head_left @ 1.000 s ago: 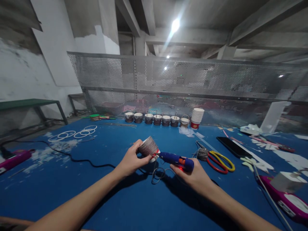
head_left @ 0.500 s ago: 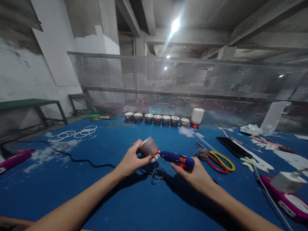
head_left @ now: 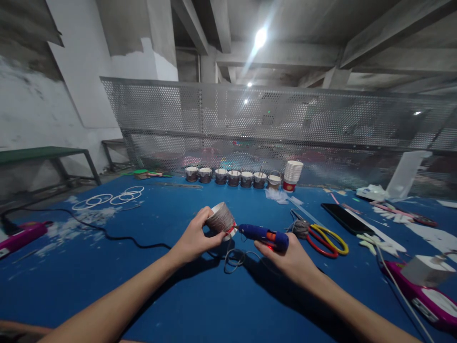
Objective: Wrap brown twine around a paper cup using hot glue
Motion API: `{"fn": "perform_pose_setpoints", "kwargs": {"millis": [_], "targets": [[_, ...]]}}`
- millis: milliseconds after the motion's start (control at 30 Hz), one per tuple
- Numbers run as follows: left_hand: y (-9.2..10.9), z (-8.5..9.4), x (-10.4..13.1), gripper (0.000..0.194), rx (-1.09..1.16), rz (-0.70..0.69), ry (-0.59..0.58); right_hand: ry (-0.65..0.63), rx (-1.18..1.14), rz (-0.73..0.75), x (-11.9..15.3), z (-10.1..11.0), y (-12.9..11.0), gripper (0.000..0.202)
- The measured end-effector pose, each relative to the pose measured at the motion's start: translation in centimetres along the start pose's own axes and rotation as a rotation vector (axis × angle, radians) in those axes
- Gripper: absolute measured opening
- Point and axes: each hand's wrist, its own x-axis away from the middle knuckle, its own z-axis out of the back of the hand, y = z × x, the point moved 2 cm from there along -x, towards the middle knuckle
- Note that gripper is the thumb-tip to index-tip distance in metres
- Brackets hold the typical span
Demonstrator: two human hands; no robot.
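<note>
My left hand [head_left: 195,238] grips a paper cup [head_left: 220,218] wrapped in grey cord, tilted with its open end to the upper left. A red and white band shows near its base. My right hand [head_left: 291,257] is closed round a blue glue gun [head_left: 262,234] with an orange part. The gun's nozzle points left and is at the cup's base; whether it touches cannot be made out. Loose grey cord [head_left: 233,261] lies in loops below the cup. A ball of grey cord [head_left: 300,228] sits to the right of the gun.
Several grey-wrapped cups [head_left: 233,178] line the back beside a stack of paper cups [head_left: 293,175]. At right lie red and yellow-handled scissors [head_left: 330,240], a phone [head_left: 346,218] and a magenta power strip [head_left: 424,297]. White rings [head_left: 126,195] and a black cable [head_left: 139,245] are at left.
The cup has turned slightly in my left hand, and more of its open rim shows. The glue gun has barely moved.
</note>
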Motion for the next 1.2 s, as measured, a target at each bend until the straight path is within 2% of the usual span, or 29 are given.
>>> {"fn": "perform_pose_setpoints", "kwargs": {"millis": [100,300,567,733,1000,1100,1200], "targets": [[-0.1,0.1,0.0,0.014,-0.058,-0.015,0.006,-0.043,0.009,0.021,0.1,-0.2,-0.1,0.032],[0.2,0.2,-0.1,0.015,-0.033,-0.025,-0.017,0.007,-0.005,-0.03,-0.3,0.3,-0.3,0.037],[0.0,0.2,-0.1,0.015,-0.034,0.003,-0.02,-0.044,-0.037,0.008,0.1,-0.3,-0.3,0.033],[-0.1,0.1,-0.1,0.015,-0.015,-0.005,-0.035,0.001,-0.027,-0.026,-0.1,0.0,0.0,0.035],[0.0,0.3,-0.1,0.015,0.017,0.009,-0.054,-0.025,-0.034,-0.034,-0.1,0.0,-0.3,0.036],[0.5,0.4,-0.1,0.018,0.058,0.03,-0.062,-0.005,-0.088,-0.071,-0.6,0.5,0.0,0.036],[0.6,0.4,-0.2,0.018,0.114,0.057,-0.059,-0.04,-0.187,-0.128,-1.2,1.1,0.8,0.041]]}}
